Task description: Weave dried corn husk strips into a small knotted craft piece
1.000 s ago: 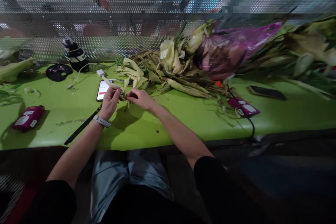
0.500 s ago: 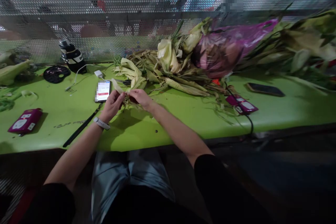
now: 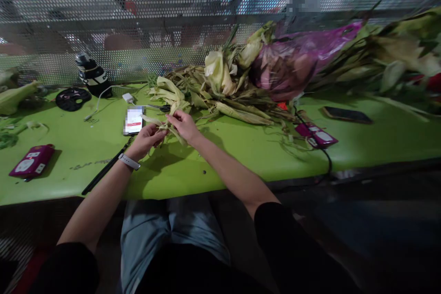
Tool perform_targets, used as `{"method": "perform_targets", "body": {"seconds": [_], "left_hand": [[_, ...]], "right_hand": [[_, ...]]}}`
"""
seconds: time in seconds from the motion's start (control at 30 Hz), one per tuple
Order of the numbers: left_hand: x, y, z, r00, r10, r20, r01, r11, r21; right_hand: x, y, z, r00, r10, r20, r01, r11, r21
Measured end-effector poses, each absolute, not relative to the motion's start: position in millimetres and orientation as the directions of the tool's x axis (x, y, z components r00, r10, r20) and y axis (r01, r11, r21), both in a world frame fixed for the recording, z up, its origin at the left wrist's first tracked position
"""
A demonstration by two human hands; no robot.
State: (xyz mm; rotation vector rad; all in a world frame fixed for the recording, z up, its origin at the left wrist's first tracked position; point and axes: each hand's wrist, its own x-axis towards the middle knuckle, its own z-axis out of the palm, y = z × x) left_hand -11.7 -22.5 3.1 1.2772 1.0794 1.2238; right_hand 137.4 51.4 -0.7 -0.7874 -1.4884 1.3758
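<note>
Pale strips of corn husk (image 3: 177,135) stick out between my two hands, one toward the phone and another hanging down on the right. My left hand (image 3: 147,139), a pale watch band on its wrist, pinches the strips from the left. Just above and to the right, my right hand (image 3: 184,126) has thumb and fingers closed on the same bundle. The point where the strips meet is small and partly covered by fingers. Beyond my hands lies a heap of corn husks (image 3: 237,108), some folded into flower-like shapes.
A lit phone (image 3: 134,121) with a black wrist strap (image 3: 106,171) lies by my left hand. Purple power boxes (image 3: 32,161) sit left and right. At the back stand a dark bottle (image 3: 92,76) and a pink plastic bag (image 3: 285,66). Another phone (image 3: 347,115) is far right.
My right hand has risen slightly and my left hand dropped a little, so they are further apart. More of the husk strips shows between and below them.
</note>
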Motion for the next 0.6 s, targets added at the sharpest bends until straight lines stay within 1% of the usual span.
{"method": "perform_targets", "body": {"seconds": [0.2, 0.43, 0.6], "left_hand": [[-11.9, -21.9, 0.7, 0.095, 0.988, 0.124, 0.012, -0.126, 0.992], [-13.0, -22.8, 2.3, 0.181, 0.978, 0.107, 0.191, -0.141, 0.971], [-12.4, -27.2, 9.7, 0.257, 0.965, 0.052, 0.241, -0.116, 0.964]], "right_hand": [[136.0, 51.3, -2.8, -0.427, 0.869, 0.251, -0.164, 0.199, -0.966], [141.3, 54.6, 1.4, -0.371, 0.898, 0.237, -0.151, 0.194, -0.969], [143.0, 57.1, 0.6, -0.330, 0.903, 0.275, -0.120, 0.249, -0.961]]}}
